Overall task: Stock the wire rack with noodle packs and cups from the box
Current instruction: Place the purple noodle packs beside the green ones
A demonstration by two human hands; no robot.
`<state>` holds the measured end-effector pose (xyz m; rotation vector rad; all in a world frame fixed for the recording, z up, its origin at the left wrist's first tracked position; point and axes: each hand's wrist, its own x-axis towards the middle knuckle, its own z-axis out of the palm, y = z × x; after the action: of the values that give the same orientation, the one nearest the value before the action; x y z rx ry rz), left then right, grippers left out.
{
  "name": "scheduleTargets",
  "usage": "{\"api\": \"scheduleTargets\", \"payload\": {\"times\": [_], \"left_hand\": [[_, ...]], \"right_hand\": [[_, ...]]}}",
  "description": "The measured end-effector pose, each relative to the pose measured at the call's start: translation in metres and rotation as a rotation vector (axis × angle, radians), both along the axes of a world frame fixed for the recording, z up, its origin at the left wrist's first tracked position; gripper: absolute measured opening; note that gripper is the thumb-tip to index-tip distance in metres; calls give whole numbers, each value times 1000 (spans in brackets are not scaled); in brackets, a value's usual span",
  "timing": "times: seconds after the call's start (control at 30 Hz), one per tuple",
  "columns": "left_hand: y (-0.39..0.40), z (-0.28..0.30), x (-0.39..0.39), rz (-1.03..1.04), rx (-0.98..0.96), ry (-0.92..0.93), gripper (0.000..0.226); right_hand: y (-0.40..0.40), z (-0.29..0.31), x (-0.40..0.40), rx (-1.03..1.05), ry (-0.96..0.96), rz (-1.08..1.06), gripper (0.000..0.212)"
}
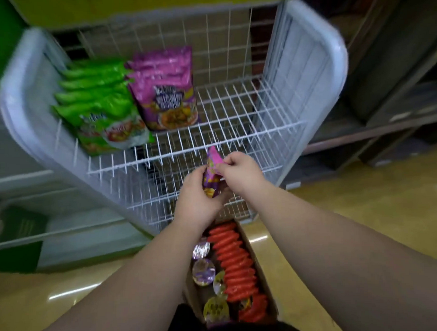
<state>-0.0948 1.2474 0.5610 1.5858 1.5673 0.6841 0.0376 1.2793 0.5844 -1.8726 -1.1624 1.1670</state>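
Both hands hold one purple noodle pack [212, 174] just in front of the white wire rack [236, 130]. My left hand [197, 198] grips its lower part and my right hand [238, 170] pinches its top edge. On the rack's shelf stand a row of green packs [99, 105] at the left and a row of purple packs [166, 93] beside them. Below my arms lies the cardboard box [262, 282], with a row of red packs [237, 266] on its right and several foil-lidded cups [203, 271] on its left.
The right half of the shelf is bare wire. Grey plastic side panels [305, 63] close the rack on both sides. A dark wooden shelf unit [384, 110] stands to the right. A green and white fixture [21, 234] sits at the left on the glossy floor.
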Motion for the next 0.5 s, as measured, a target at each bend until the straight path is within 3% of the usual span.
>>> {"api": "scheduleTargets", "payload": {"times": [0.1, 0.27, 0.5], "left_hand": [[-5, 34, 2, 37, 35, -17, 37], [-9, 67, -3, 200, -100, -220, 36], [-8, 98, -20, 301, -117, -261, 27]], "right_hand": [[-1, 28, 4, 48, 34, 41, 18], [-10, 66, 17, 63, 73, 160, 13], [-10, 89, 25, 55, 29, 222, 11]]}}
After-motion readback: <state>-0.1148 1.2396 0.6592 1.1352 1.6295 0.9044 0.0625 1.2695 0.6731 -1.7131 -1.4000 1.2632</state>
